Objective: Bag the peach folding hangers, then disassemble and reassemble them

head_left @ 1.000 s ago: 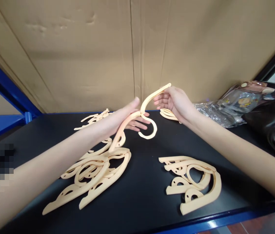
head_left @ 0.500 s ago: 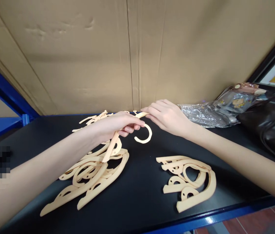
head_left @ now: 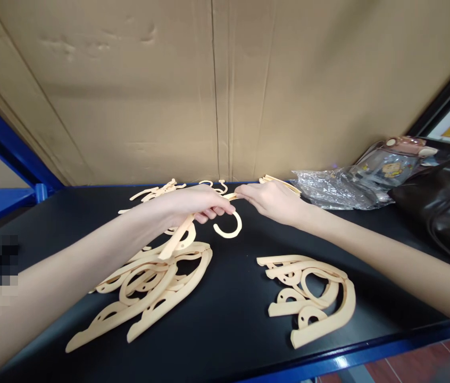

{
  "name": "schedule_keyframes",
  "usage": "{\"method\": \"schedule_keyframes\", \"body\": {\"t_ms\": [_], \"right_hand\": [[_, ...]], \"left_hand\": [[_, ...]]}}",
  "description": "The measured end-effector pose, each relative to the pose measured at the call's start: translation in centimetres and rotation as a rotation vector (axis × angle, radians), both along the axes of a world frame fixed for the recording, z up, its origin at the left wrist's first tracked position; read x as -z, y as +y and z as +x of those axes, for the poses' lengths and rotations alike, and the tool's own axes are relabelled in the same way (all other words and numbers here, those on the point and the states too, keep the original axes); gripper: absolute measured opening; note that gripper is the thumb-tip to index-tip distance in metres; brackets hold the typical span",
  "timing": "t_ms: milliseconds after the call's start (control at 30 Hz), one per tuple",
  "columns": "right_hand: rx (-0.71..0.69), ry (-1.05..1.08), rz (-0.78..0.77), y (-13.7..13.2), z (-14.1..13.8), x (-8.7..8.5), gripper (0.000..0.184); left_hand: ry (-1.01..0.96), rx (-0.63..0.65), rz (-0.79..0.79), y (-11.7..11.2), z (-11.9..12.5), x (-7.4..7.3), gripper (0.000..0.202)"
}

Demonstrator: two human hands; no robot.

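My left hand is closed around a pale wooden hanger piece, whose round hook hangs below my fingers and whose arm slants down to the left. My right hand pinches the same piece at its top, fingertip to fingertip with the left. Both hands hover just above the black table. Below my left hand lies a heap of hanger arms. A smaller stack of hanger arms lies at the front right.
More hanger parts and small hooks lie at the back by the cardboard wall. A flat stack of pieces sits behind my right hand. A crumpled plastic bag and a dark bag fill the right. Blue table edge runs in front.
The hanger piece was raised with its arm sticking up; both hands have lowered it toward the table and my right hand has closed on its top.
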State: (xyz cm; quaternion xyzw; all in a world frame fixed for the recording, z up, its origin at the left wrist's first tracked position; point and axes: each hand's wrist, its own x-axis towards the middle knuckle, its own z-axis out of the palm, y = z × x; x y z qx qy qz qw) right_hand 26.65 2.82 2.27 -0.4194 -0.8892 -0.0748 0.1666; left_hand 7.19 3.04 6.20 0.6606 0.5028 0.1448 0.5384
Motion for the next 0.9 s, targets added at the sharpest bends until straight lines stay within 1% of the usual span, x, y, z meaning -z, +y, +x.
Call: {"method": "schedule_keyframes", "body": {"t_ms": [67, 133, 200, 300, 367, 433, 500, 533, 567, 600, 633, 667, 700, 733, 767, 800, 900], "right_hand": [[0.076, 0.112, -0.107, 1.0, 0.1, -0.1, 0.024], [0.211, 0.257, -0.186, 2.5, 1.1, -0.4, 0.028], [0.332, 0.304, -0.167, 4.3, 2.9, -0.5, 0.033], [0.485, 0.305, -0.127, 6.7, 5.8, 0.2, 0.032], [0.537, 0.3, -0.117, 7.5, 7.0, 1.0, 0.027], [0.537, 0.312, -0.096, 7.5, 7.0, 1.7, 0.024], [0.498, 0.332, -0.052, 6.7, 5.9, 1.9, 0.026], [0.448, 0.362, -0.054, 6.0, 5.0, 1.8, 0.029], [0.388, 0.388, -0.075, 5.1, 3.9, 1.5, 0.031], [0.285, 0.429, -0.14, 4.1, 2.7, 1.2, 0.035], [0.085, 0.603, -0.369, 2.9, 1.6, 0.9, 0.044], [-0.109, 0.737, -0.629, 1.8, 0.5, 0.5, 0.05], [-0.259, 0.829, -0.831, 0.7, -0.5, 0.2, 0.048], [-0.352, 0.925, -0.945, -0.3, -1.2, -0.1, 0.045], [-0.393, 0.992, -1.016, -1.1, -1.8, -0.4, 0.04], [-0.394, 1.034, -1.038, -1.8, -2.3, -0.7, 0.034], [-0.329, 1.065, -1.005, -2.4, -2.7, -1.2, 0.025]], "left_hand": [[0.092, -0.062, 0.153, -0.3, 0.2, 0.2, 0.028], [0.166, -0.081, 0.251, -0.8, 0.2, 0.3, 0.02], [0.171, -0.073, 0.248, -1.1, -0.2, 0.4, 0.022], [0.064, -0.063, 0.197, -0.9, -1.1, 0.3, 0.029], [-0.042, -0.027, 0.182, -0.4, -1.6, 0.3, 0.031], [-0.142, 0.016, 0.183, 0.1, -1.7, 0.4, 0.03], [-0.228, 0.042, 0.207, 0.4, -1.5, 0.5, 0.027], [-0.267, 0.053, 0.231, 0.5, -1.3, 0.5, 0.027], [-0.305, 0.072, 0.26, 0.5, -1.0, 0.5, 0.027], [-0.342, 0.099, 0.296, 0.5, -0.7, 0.5, 0.027], [-0.378, 0.129, 0.329, 0.5, -0.5, 0.4, 0.027], [-0.413, 0.155, 0.35, 0.5, -0.3, 0.3, 0.027], [-0.447, 0.173, 0.353, 0.6, -0.2, 0.3, 0.027], [-0.477, 0.177, 0.342, 0.6, -0.3, 0.2, 0.028], [-0.506, 0.174, 0.325, 0.7, -0.3, 0.1, 0.029], [-0.537, 0.171, 0.308, 0.8, -0.5, 0.1, 0.031], [-0.623, 0.187, 0.291, 1.2, -1.1, 0.3, 0.034]]}}
